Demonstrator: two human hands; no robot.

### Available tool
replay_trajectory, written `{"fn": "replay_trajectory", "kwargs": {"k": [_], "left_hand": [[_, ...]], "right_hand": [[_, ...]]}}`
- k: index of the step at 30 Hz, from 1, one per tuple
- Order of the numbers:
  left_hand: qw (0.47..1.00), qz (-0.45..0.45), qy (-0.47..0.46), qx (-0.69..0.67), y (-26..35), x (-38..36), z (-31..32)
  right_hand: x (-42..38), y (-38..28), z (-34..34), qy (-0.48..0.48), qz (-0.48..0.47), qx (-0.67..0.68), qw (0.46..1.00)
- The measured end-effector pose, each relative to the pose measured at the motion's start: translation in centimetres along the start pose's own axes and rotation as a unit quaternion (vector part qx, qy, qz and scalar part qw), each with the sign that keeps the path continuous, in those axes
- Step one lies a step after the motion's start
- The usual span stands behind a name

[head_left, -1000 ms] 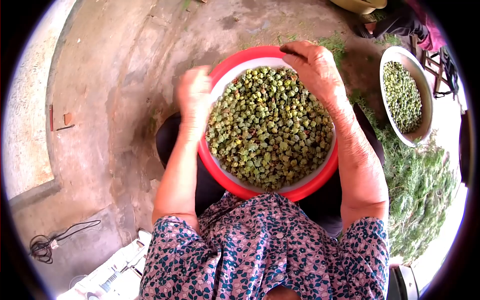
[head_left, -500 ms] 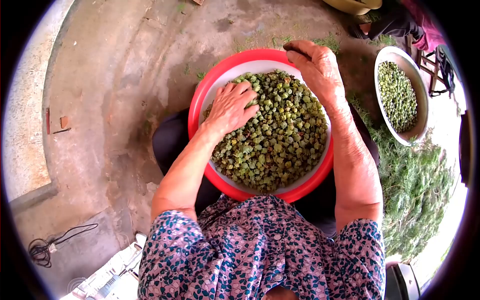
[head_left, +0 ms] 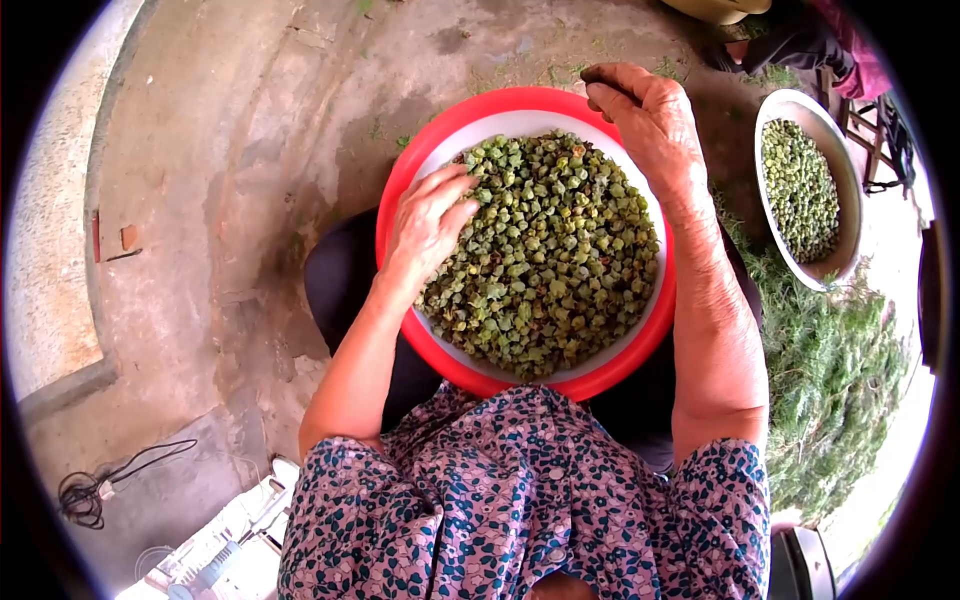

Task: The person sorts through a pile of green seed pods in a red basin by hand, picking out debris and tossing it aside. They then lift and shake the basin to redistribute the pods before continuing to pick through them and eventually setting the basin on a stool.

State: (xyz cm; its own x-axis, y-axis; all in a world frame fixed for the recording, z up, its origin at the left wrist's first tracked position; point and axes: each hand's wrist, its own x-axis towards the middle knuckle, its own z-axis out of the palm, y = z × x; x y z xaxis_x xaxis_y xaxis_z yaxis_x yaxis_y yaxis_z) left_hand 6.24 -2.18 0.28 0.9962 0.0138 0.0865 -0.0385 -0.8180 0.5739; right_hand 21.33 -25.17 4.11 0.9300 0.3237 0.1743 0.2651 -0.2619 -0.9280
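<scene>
A red-rimmed basin (head_left: 440, 125) with a white inside rests on my lap, heaped with small green pods in papery husks (head_left: 545, 260). My left hand (head_left: 425, 225) is over the basin's left side, at the edge of the pods. Its thumb and fingers are apart, and I see nothing held between them. Above the far right rim, my right hand (head_left: 655, 130) has its fingers curled and the thumb pressed toward the forefinger. Whatever sits in that pinch is hidden.
To the right stands a metal basin (head_left: 850, 240) of similar pods, beside cut green stalks (head_left: 830, 390). A person's dark trouser leg (head_left: 790, 45) and a yellowish tub (head_left: 715, 10) show at the top right. A black cable (head_left: 85, 500) lies on the ground at lower left.
My left hand has drawn back leftward from the pods toward the rim. The right hand has shifted slightly up and to the right, still pinched.
</scene>
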Motion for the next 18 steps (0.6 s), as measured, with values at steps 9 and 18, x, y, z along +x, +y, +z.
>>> {"fn": "replay_trajectory", "kwargs": {"k": [9, 18], "left_hand": [[0.968, 0.026, -0.062, 0.241, -0.1, 6.0, 6.0], [0.977, 0.029, -0.143, 0.155, 2.2, -1.6, 1.1]], "right_hand": [[-0.3, -1.1, 0.2, -0.062, 0.034, -0.026, 0.997], [0.2, 0.0, 0.6, 0.004, -0.028, -0.012, 1.0]]}}
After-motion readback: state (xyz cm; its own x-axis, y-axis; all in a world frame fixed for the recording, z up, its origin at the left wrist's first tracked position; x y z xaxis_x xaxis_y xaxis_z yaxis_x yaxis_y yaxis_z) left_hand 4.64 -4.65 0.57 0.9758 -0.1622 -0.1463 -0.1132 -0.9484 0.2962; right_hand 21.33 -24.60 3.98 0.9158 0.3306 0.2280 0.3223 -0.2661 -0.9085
